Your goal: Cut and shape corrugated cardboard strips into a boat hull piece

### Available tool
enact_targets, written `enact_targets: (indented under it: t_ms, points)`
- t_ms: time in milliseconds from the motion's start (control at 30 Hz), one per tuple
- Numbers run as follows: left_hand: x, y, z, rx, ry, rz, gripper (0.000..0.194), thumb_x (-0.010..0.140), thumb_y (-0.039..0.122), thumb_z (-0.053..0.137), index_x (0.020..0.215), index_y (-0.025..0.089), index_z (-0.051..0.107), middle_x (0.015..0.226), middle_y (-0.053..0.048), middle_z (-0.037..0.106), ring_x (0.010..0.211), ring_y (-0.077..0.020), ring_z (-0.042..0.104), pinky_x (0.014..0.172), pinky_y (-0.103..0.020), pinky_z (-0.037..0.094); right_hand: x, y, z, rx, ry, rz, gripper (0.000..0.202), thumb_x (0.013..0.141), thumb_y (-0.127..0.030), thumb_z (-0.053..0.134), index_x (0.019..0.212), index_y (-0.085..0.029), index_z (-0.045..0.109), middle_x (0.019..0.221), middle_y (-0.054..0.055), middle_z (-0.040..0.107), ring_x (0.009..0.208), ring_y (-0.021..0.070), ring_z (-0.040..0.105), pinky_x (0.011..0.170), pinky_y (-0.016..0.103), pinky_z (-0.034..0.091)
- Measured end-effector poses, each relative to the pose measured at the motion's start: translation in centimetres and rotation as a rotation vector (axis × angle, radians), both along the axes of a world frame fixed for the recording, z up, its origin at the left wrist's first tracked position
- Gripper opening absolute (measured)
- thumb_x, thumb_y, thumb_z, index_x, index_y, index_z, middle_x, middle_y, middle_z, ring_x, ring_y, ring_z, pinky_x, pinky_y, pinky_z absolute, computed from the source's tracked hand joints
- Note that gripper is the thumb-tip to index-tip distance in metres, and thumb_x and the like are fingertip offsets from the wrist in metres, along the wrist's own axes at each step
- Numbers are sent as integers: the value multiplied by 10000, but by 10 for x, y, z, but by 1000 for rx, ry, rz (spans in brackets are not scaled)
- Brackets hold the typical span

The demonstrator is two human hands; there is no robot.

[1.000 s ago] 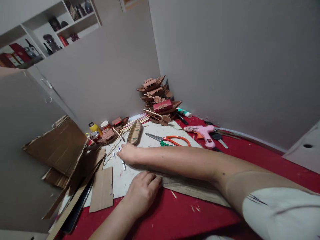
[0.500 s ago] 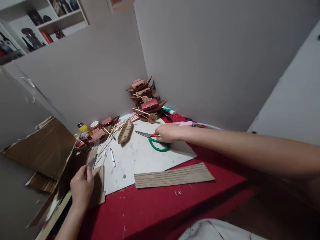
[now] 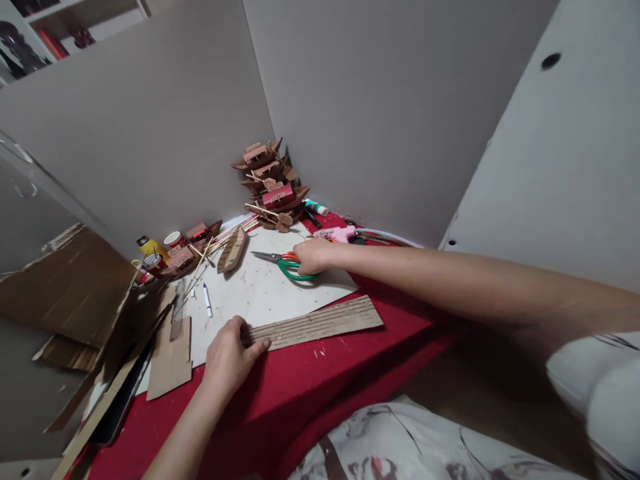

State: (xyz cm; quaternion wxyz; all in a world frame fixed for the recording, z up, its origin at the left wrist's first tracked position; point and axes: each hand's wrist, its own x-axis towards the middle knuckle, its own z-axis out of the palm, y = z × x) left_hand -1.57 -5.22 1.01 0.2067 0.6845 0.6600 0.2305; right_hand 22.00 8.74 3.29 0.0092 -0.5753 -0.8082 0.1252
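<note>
My left hand grips the left end of a long cardboard strip, thumb near its lower edge and fingers at the far side. The strip lies across the front edge of the white sheet and the red cloth. My right hand is closed on the scissors, which have green and orange handles; their blades point left over the sheet. Left of the blades sits a small cardboard boat hull. A clear ruler rests on a cardboard piece at the left.
Stacked model boats stand in the corner. A pink glue gun with a cable lies behind my right hand. Thin sticks, cups and a yellow bottle are at the back left. A marker lies on the sheet. Large cardboard sheets lean far left.
My left hand has let go of the clear ruler and moved right onto the strip's left end. My right hand stays on the scissors. The view has shifted to the right.
</note>
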Motion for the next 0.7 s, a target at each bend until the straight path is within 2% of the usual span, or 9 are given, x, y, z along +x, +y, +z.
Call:
enact_targets:
  t_ms: [67,133,200,333,433,533,633,700]
  points:
    - [2,2,-5,-51,-204,6,275,588,327,749,686,210,520,586,33,495,582,-151,453,557,-254,290,2,-12,1,15,100,14,334,718,-323,594,919,-60,637,901,213,648,832,310,600,668,350,428]
    - [3,7,-4,-93,-333,-33,287,599,333,735,678,206,490,557,52,482,540,-129,450,539,-240,317,1,-28,5,21,233,75,280,764,-320,553,902,-85,618,882,176,643,807,267,586,667,322,415]
    - [4,14,3,-131,-477,-69,295,607,356,729,694,196,497,547,56,495,498,-110,448,512,-231,345,-1,-45,9,6,383,183,201,760,-281,574,890,-128,591,851,93,632,763,193,559,655,262,402]
    - [2,26,25,-100,-726,-62,331,586,349,773,779,154,587,620,24,576,525,-97,496,515,-220,400,-12,-72,8,-95,709,334,244,685,-309,674,803,-167,514,684,-31,531,620,110,469,548,196,362]
    - [1,30,31,0,-889,12,324,619,341,770,846,173,610,702,28,617,596,-91,550,565,-204,439,-27,-81,1,-161,951,336,256,664,-240,658,771,-185,432,601,-78,421,547,84,397,489,181,325]
    - [8,30,26,16,-1016,57,289,650,352,750,844,176,628,743,19,656,601,-96,583,547,-199,443,-49,-85,-5,-168,1138,303,246,695,-205,600,795,-198,375,663,-71,442,575,78,414,500,172,344]
    - [13,29,20,-11,-1110,104,295,625,334,765,827,152,649,668,14,663,499,-92,560,477,-189,411,-71,-85,-9,-160,1268,266,233,710,-188,577,820,-199,372,681,-74,449,566,66,407,503,164,347]
    - [11,32,19,29,-1147,165,300,600,320,780,813,150,654,616,30,648,459,-85,538,451,-180,395,-82,-81,-12,-148,1315,236,243,707,-204,596,812,-197,377,654,-80,434,552,63,388,492,163,328]
